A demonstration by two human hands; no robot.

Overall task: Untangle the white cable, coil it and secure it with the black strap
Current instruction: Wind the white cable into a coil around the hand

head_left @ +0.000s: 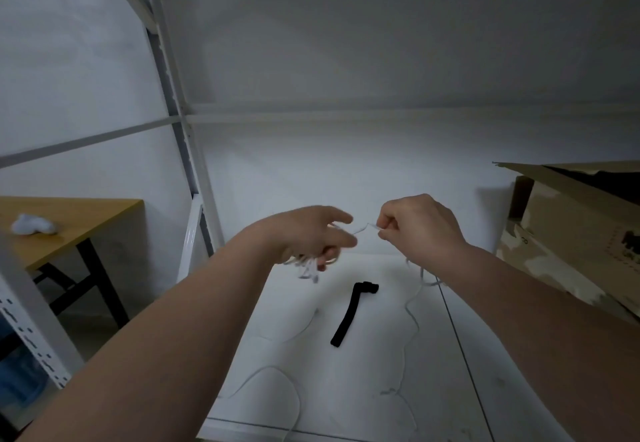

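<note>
The white cable (412, 317) runs between my two hands and trails down onto the white shelf surface (346, 389) in loose curves. My left hand (311, 233) holds a small bundle of cable loops that hangs below its curled fingers. My right hand (415, 226) pinches the cable a short way to the right, with a short stretch taut between both hands. The black strap (349, 313) lies flat on the shelf below the hands, one end folded over, touched by neither hand.
A cardboard box (571, 233) stands at the right. White metal shelf uprights (180, 122) rise at the left. Beyond them is a wooden table (69, 223) with a white crumpled object (33, 225) on it.
</note>
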